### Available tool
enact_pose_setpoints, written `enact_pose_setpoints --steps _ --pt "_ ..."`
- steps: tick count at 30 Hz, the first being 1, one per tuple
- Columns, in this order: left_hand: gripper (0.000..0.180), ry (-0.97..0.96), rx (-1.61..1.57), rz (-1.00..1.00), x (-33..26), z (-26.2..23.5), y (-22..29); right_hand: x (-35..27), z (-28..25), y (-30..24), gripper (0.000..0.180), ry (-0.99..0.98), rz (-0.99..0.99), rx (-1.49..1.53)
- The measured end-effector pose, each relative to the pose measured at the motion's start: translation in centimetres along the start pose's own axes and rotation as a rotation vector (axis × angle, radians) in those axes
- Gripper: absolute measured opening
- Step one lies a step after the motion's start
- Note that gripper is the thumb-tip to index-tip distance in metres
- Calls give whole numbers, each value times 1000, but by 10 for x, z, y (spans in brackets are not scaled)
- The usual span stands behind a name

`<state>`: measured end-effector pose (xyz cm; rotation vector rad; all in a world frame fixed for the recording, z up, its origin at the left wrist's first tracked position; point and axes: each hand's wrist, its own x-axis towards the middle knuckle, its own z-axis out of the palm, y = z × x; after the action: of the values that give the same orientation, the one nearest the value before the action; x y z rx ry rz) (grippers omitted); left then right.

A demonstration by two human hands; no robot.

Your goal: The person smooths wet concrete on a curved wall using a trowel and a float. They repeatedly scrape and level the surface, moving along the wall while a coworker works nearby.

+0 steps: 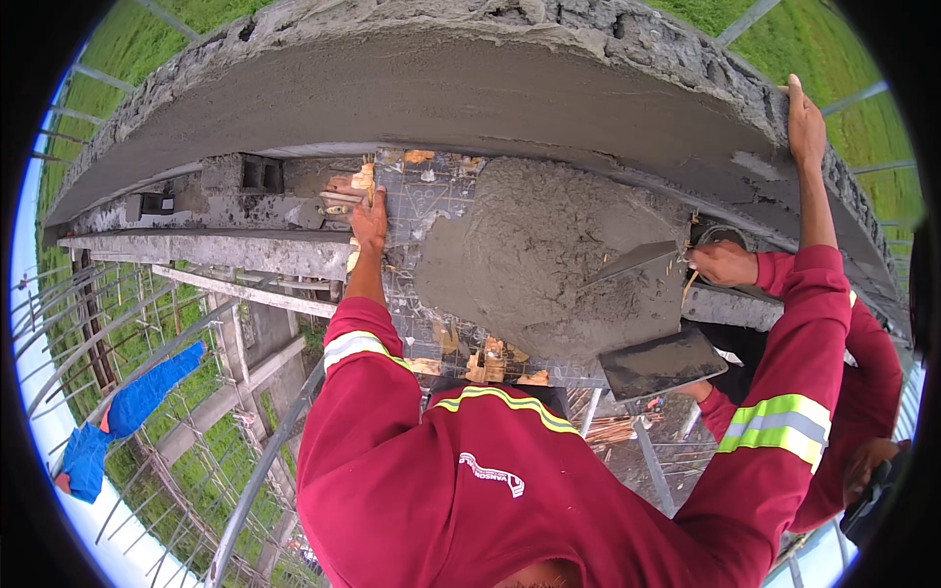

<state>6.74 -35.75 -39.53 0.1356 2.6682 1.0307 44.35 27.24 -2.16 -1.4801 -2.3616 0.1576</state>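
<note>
We see one board (400, 186) — bearing one heap of wet-looking mortar (549, 245) — below one grey wall (470, 93). We judge the loaded board heavy and stiff, slippery where smeared, and best held at its bare left edge. There lies the left hand (370, 223), fingers together; the right hand (806, 127) rests along the wall's rim, fingers extended. Whether either clamps, we cannot tell. A co-worker's hand (723, 264) holds one trowel (632, 263).

Left arm (361, 328) forward, left hand (370, 223) fingers away; right arm (799, 363) stretched farther, right hand (807, 129) out right, finger extended.
</note>
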Motion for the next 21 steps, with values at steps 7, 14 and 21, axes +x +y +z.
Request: enact_pose_setpoints --steps 7,14,21 --pt "64 -36 -29 59 -2 -2 3 -5 2 0 74 27 -42 8" --pt "59 -7 -98 169 -5 -5 7 -7 1 -4 69 60 -76 15" --pt "55 6 -198 195 -9 -7 12 -27 -6 -29 64 141 -69 -15"
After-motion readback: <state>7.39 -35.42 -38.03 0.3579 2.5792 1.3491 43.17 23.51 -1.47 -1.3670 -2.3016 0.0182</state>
